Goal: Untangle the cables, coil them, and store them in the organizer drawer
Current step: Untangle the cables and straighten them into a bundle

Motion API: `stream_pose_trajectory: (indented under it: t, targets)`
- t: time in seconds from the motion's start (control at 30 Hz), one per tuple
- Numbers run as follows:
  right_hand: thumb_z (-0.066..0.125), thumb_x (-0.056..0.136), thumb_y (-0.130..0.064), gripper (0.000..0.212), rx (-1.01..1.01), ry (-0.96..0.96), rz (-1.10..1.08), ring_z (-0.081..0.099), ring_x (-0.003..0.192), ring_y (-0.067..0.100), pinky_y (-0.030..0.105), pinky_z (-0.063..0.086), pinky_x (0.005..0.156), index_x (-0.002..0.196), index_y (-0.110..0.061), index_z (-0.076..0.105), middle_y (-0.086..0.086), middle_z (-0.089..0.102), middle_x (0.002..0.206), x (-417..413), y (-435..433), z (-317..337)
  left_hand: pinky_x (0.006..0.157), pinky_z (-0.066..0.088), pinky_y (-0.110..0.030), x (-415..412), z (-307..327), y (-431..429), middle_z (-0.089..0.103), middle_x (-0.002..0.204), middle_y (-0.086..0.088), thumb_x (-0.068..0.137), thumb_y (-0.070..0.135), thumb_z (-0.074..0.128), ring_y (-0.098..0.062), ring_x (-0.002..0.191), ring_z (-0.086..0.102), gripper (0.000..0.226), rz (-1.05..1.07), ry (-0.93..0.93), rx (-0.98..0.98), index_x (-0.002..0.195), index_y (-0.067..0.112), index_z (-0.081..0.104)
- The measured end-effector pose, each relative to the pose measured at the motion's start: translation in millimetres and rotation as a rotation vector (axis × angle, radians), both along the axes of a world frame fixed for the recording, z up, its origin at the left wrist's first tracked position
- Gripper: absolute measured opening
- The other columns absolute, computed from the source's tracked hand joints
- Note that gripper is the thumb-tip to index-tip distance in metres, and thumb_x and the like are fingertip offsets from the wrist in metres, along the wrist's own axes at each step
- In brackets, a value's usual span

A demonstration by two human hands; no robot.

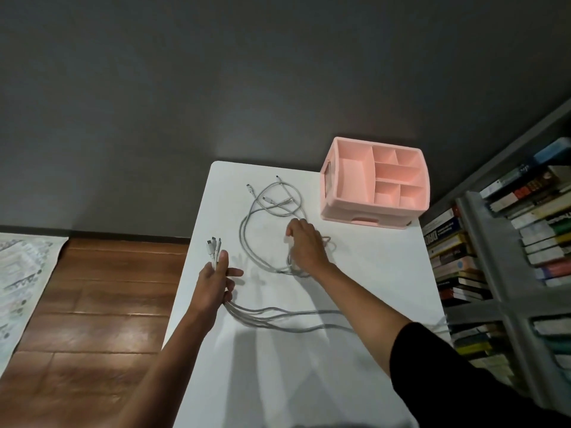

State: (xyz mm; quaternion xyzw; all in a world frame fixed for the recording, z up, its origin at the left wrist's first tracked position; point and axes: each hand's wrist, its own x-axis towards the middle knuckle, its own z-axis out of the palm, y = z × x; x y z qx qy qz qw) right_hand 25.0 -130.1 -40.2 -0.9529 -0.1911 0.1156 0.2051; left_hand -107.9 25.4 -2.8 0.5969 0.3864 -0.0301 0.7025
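Head view: my left hand grips the cables just below their plugs; my right hand curls closed on them farther along.

Organizer: set on the bench at 1 o'clock, by the far corner.
Cables: looped at 12 o'clock, left of the organizer; strands trailed toward 4 o'clock.
Left hand: at 9 o'clock, cable ends held in its fingers.
Right hand: laid over the loops, centre.
Bookshelf: beside the bench at 3 o'clock.
Mat: on the floor, 9 o'clock.
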Motion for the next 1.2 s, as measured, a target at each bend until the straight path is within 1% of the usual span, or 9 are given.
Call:
stream_pose_trajectory:
  t: [0.13,0.23,0.37,0.47,0.57,0.67,0.83,1.1,1.2]
  targets:
    - [0.044,0.091,-0.006,0.016,0.038,0.049,0.103,0.050,0.104,0.032,0.040,0.038,0.083,0.104,-0.003,0.052,0.014,0.055,0.109,-12.3,48.3,-13.0,0.042,0.033,-0.019,-1.9,-1.9,1.2,0.066,0.090,-0.011,0.099,0.045,0.039,-0.010,0.050,0.040,0.037,-0.024,0.005,0.010,0.099,0.009,0.049]
    - [0.054,0.094,-0.025,0.027,0.055,0.165,0.157,0.048,0.107,0.031,0.040,0.040,0.086,0.107,-0.002,0.051,0.016,0.051,0.113,-17.8,71.2,-23.1,0.043,0.034,-0.020,-3.4,-3.7,2.3,0.066,0.089,-0.011,0.098,0.046,0.039,-0.010,0.050,0.041,0.040,-0.026,-0.003,0.017,0.103,0.009,0.053]
    - [0.065,0.087,-0.016,0.031,-0.012,0.281,0.123,0.048,0.110,0.032,0.037,0.038,0.089,0.111,0.000,0.051,0.017,0.049,0.116,-14.2,85.4,-34.1,0.044,0.033,-0.020,-3.0,-5.0,2.9,0.066,0.086,-0.009,0.098,0.046,0.039,-0.010,0.051,0.040,0.042,-0.024,-0.007,0.014,0.106,0.008,0.055]
    - [0.050,0.093,-0.008,0.010,0.078,0.385,-0.021,0.051,0.106,0.032,0.030,0.034,0.076,0.102,-0.006,0.054,0.008,0.050,0.099,-12.1,87.5,-38.7,0.042,0.032,-0.019,-3.7,-6.8,3.2,0.066,0.086,-0.009,0.098,0.046,0.040,-0.011,0.051,0.040,0.045,-0.024,0.000,0.012,0.109,0.005,0.053]
    - [0.046,0.094,-0.006,0.015,0.114,0.362,-0.015,0.056,0.101,0.032,0.027,0.034,0.072,0.096,0.001,0.059,0.014,0.052,0.097,-7.1,84.3,-36.8,0.042,0.032,-0.019,-3.0,-7.7,4.8,0.066,0.087,-0.011,0.098,0.047,0.039,-0.011,0.051,0.039,0.045,-0.017,0.013,0.003,0.107,0.005,0.052]
    - [0.045,0.091,-0.001,0.023,0.301,0.285,-0.061,0.060,0.085,0.029,0.033,0.045,0.073,0.099,0.000,0.066,0.018,0.064,0.092,-2.0,70.4,-23.5,0.045,0.031,-0.022,0.2,-7.3,4.2,0.063,0.082,-0.010,0.098,0.048,0.038,-0.010,0.049,0.036,0.044,-0.002,0.019,-0.018,0.095,0.007,0.052]
    - [0.034,0.097,0.000,0.037,0.639,0.345,-0.162,0.049,0.042,0.000,0.011,0.041,0.049,0.117,-0.009,0.063,-0.001,0.052,0.065,16.4,42.3,21.6,0.050,0.031,-0.025,4.4,2.7,-4.0,0.043,0.061,-0.006,0.098,0.052,0.034,-0.014,0.050,0.033,0.055,-0.032,0.030,0.009,0.080,0.004,0.054]
    - [0.032,0.102,-0.004,0.028,1.047,0.411,-0.409,0.052,0.052,0.005,0.017,0.036,0.051,0.101,-0.014,0.058,-0.001,0.056,0.074,25.9,-22.7,69.4,0.050,0.031,-0.024,12.6,17.6,-22.4,0.056,0.073,-0.002,0.098,0.049,0.036,-0.012,0.055,0.040,0.045,-0.061,-0.059,0.024,0.100,0.007,0.051]
    - [0.034,0.102,-0.006,0.030,1.093,0.444,-0.425,0.048,0.061,0.008,0.019,0.035,0.055,0.090,-0.020,0.057,-0.003,0.059,0.079,18.1,-48.5,75.6,0.050,0.033,-0.024,12.6,26.5,-33.3,0.063,0.082,-0.004,0.097,0.048,0.041,-0.012,0.059,0.047,0.038,-0.089,-0.096,0.033,0.100,0.011,0.051]
